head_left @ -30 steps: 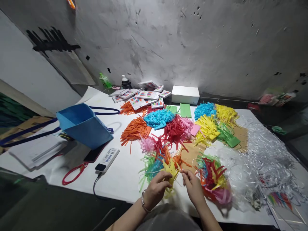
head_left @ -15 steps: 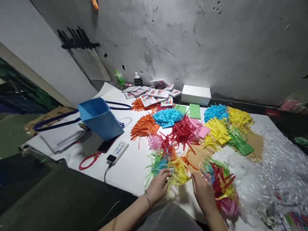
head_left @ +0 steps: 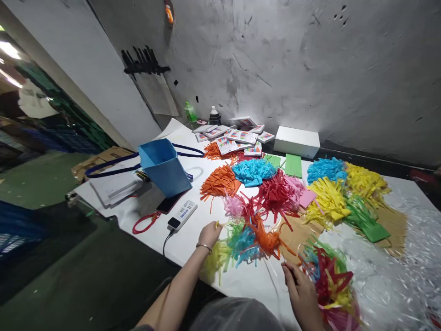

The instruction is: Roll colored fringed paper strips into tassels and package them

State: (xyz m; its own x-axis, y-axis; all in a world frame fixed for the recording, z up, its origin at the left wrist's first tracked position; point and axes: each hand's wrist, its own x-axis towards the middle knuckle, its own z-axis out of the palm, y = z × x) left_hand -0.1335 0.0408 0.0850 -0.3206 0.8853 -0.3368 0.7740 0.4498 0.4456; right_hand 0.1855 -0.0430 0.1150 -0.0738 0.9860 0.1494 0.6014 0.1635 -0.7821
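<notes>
A tassel string [head_left: 246,241] was pinched by fingers [head_left: 216,226] of the left hand [head_left: 208,235] and right hand [head_left: 303,294]. Paper piles [head_left: 275,193] were heaped behind it.

Matt, crepe-ish paper in the fringed bunches [head_left: 241,241], dull brown paper for the kraft sheets [head_left: 392,225], all on a smooth white worktop [head_left: 255,280]. Shiny, crinkly clear plastic in the shredded pile [head_left: 409,257], soft matt fabric for the blue bag [head_left: 165,168]. Rough, pitted plaster on the wall [head_left: 310,69], and a thin metal-looking bangle [head_left: 204,247].
</notes>
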